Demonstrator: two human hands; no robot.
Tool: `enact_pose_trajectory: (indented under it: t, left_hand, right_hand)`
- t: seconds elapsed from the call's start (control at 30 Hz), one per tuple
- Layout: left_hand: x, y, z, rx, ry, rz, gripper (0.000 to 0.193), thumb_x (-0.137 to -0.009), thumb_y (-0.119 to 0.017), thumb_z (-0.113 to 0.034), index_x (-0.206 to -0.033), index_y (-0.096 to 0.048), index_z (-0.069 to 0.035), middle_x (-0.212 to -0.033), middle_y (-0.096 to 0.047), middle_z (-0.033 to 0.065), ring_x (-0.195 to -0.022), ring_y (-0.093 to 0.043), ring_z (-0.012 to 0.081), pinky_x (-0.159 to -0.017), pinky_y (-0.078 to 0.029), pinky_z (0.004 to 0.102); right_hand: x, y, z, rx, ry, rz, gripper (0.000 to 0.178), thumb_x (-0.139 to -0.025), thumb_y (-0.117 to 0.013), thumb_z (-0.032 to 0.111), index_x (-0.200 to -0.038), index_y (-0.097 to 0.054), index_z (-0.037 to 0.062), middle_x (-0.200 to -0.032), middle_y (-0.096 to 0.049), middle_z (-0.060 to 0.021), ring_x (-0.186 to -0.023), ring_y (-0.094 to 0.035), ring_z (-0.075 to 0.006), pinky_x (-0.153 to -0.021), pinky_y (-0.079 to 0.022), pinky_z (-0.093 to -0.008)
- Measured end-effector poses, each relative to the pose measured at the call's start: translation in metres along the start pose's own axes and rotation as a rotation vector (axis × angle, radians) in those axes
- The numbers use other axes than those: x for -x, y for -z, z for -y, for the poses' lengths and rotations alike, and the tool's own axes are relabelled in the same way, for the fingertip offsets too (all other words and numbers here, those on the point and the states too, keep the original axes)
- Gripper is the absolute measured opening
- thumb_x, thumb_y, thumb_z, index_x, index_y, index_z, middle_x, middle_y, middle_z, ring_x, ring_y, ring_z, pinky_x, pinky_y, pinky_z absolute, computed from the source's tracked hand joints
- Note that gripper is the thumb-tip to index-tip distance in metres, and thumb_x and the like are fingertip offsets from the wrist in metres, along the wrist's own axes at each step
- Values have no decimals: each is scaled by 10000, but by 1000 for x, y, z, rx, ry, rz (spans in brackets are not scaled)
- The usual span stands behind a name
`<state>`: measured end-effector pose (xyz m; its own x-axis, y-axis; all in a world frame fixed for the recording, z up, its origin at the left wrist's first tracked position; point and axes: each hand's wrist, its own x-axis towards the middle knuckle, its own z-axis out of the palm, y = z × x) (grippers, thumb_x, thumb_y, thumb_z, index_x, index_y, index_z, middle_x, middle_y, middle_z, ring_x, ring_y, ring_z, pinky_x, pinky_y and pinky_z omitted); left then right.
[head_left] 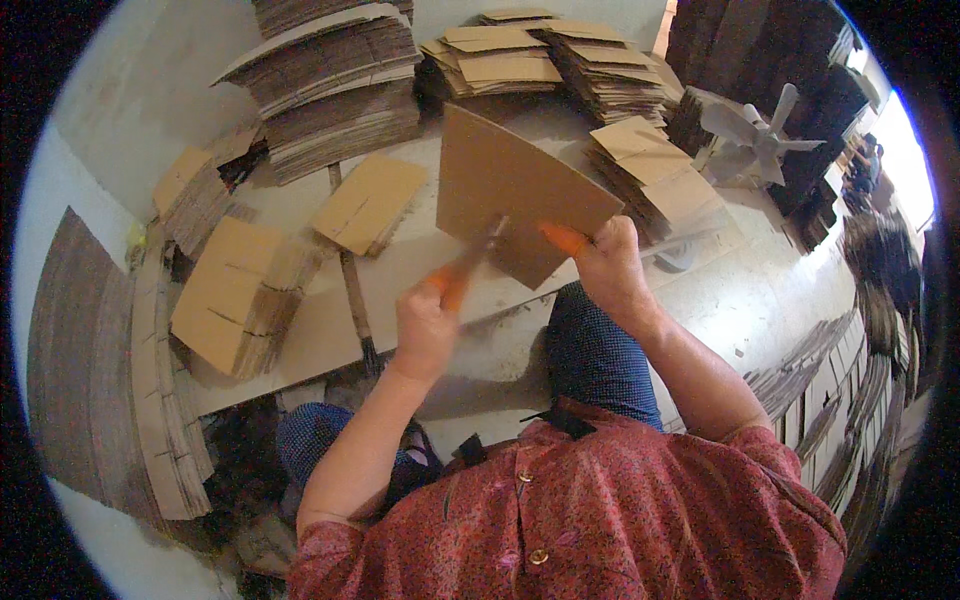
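Note:
A brown cardboard sheet (505,170) is held up, tilted, in front of me. My right hand (612,268) is closed on its right edge, and an orange tapered piece (565,238) shows at the fingers, against the sheet's face. My left hand (422,325) is closed, with a blurred orange piece (455,284) sticking out of it. From there a greyish blurred tip reaches to the sheet's lower part; I cannot tell what tool it is, or whether it touches the sheet.
Cardboard stacks stand around: a small one (372,200) and a larger one (235,290) at left, a tall pile (330,85) behind, others (500,60) at the back and right (655,170). A white fan (762,135) stands far right. A brush-like stick (355,300) lies left.

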<state>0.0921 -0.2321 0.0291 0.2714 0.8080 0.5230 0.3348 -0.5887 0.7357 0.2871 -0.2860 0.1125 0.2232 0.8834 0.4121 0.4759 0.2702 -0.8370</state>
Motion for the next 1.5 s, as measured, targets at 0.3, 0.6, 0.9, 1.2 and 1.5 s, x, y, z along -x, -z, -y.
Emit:
enact_pose_trajectory:
  t: [0.3, 0.6, 0.9, 1.2, 1.5]
  left_hand:
    - [-3, 5, -23, 15, 37, 130, 185, -821, -573, -143, -897, -614, 21, -731, -614, 160, -632, -582, 264, -588, -450, 328]
    - [-15, -9, 10, 771, 253, 115, 619, -923, -215, -499, -1301, -374, -35, -1339, -378, 89, -1223, -361, 198, -995, -302, 320]
    - [0, -70, -40, 424, 120, 438, 600, -870, -521, -178, -1378, -211, -104, -1338, -361, 131, -1205, -386, 258, -982, -333, 330]
    - [3, -54, 12, -104, -210, 267, 548, -794, -621, -171, -1269, -394, -17, -1342, -336, 197, -1253, -300, 342, -1034, -246, 390]
    - [-62, 8, 117, -895, 108, 61, 634, -773, -624, -297, -1250, -375, 37, -1352, -300, 219, -1249, -272, 384, -1015, -254, 445]
  right_hand:
    - [25, -26, -68, 158, 7, 110, 166, -801, -595, 141, -880, -600, -6, -743, -622, -167, -651, -571, -255, -552, -464, -347]
    - [-22, 34, -38, 184, 210, -364, 505, -811, -600, 324, -1161, -479, -19, -1036, -585, -192, -970, -557, -278, -799, -445, -322]
    - [1, 4, -25, -229, -311, 314, 409, -777, -638, 248, -1072, -530, -14, -924, -614, -127, -820, -563, -177, -734, -470, -316]
    - [-32, 100, -25, 552, 306, -402, 368, -821, -468, -19, -1182, -494, 48, -1135, -544, -195, -1081, -507, -335, -916, -399, -346]
    - [-71, 123, -207, 1263, -346, 257, 516, -827, -519, 359, -1289, -338, 218, -1387, -295, -72, -1165, -381, -417, -860, -390, -557]
